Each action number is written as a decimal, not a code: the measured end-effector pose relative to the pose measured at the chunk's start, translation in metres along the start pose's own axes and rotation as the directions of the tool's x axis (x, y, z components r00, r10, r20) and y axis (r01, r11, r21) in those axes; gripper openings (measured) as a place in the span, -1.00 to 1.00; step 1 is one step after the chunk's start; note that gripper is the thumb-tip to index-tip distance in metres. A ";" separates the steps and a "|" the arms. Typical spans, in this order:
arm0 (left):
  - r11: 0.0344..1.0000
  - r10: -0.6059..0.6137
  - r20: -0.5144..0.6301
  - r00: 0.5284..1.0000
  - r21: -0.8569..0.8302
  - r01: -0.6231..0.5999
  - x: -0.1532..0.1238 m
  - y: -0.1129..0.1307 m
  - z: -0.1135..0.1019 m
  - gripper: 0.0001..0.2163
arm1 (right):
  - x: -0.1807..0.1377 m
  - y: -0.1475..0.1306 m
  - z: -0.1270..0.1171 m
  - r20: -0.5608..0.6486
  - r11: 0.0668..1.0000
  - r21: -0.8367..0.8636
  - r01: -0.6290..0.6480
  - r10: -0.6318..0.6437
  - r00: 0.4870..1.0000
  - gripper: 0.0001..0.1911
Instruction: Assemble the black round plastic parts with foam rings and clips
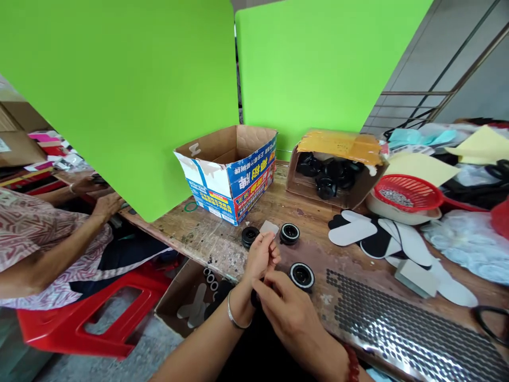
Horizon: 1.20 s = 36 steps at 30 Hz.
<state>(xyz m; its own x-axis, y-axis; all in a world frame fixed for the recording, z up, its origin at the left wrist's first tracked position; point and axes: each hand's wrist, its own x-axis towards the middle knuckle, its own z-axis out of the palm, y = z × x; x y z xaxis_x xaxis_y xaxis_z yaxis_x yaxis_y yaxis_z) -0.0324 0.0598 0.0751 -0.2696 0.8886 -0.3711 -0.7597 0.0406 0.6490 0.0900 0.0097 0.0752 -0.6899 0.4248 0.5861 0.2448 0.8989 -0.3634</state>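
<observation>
My left hand (261,255), with a silver bangle (234,314) at its wrist, has its fingers curled closed. A small grey-beige card (269,228) shows right at its fingertips; whether it is gripped or lies behind them is unclear. Close against the left wrist, my right hand (289,306) has its thumb and fingers drawn together. Something dark (255,298) shows beside its thumb, mostly hidden. Around the hands on the wooden table (306,212) stand a plain black round part (250,236) and two with pale rings, a farther one (289,233) and a nearer one (301,276).
Behind stand a blue printed carton (250,183) and a box of black parts (330,178) before green panels (318,63). Rightward are insole-shaped pieces (352,232), a dotted metallic sheet (401,323) and a red basket (427,193). A co-worker's arm (67,252) and red stool (79,337) are left.
</observation>
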 end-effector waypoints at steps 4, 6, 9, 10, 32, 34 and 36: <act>0.999 0.039 -0.011 0.999 0.025 -0.039 -0.001 -0.005 -0.008 -0.53 | 0.007 -0.005 -0.011 0.103 0.987 -0.076 0.144 -0.136 0.985 -0.70; 0.998 0.044 -0.025 0.999 0.034 -0.044 -0.002 -0.003 -0.011 -0.52 | 0.006 -0.009 -0.014 0.185 0.979 -0.094 0.179 -0.159 0.970 -0.70; 0.995 0.087 -0.055 0.995 0.046 -0.085 -0.001 0.002 -0.015 -0.51 | 0.000 -0.012 -0.017 0.239 0.979 -0.088 0.185 -0.160 0.958 -0.70; 0.993 0.106 -0.064 0.992 0.051 -0.103 0.000 0.003 -0.015 -0.51 | -0.001 -0.012 -0.017 0.221 0.981 -0.080 0.178 -0.157 0.962 -0.71; 0.992 -0.045 -0.076 0.996 0.114 0.054 0.011 -0.029 -0.017 -0.50 | -0.001 0.031 0.022 0.060 0.935 -0.182 0.304 -0.298 0.953 -0.68; 0.990 -0.070 -0.082 0.994 0.115 0.079 0.011 -0.032 -0.018 -0.47 | -0.002 0.031 0.018 0.066 0.942 -0.174 0.288 -0.281 0.957 -0.65; 0.989 -0.083 -0.091 0.992 0.113 0.093 0.011 -0.036 -0.017 -0.44 | -0.004 0.030 0.014 0.080 0.948 -0.172 0.267 -0.257 0.963 -0.64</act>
<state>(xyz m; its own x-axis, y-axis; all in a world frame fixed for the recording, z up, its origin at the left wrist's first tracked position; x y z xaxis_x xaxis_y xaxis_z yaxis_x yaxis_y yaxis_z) -0.0185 0.0600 0.0364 -0.2588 0.8368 -0.4825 -0.7096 0.1742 0.6827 0.0900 0.0336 0.0518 -0.7817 0.1700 0.6000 0.1654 0.9842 -0.0634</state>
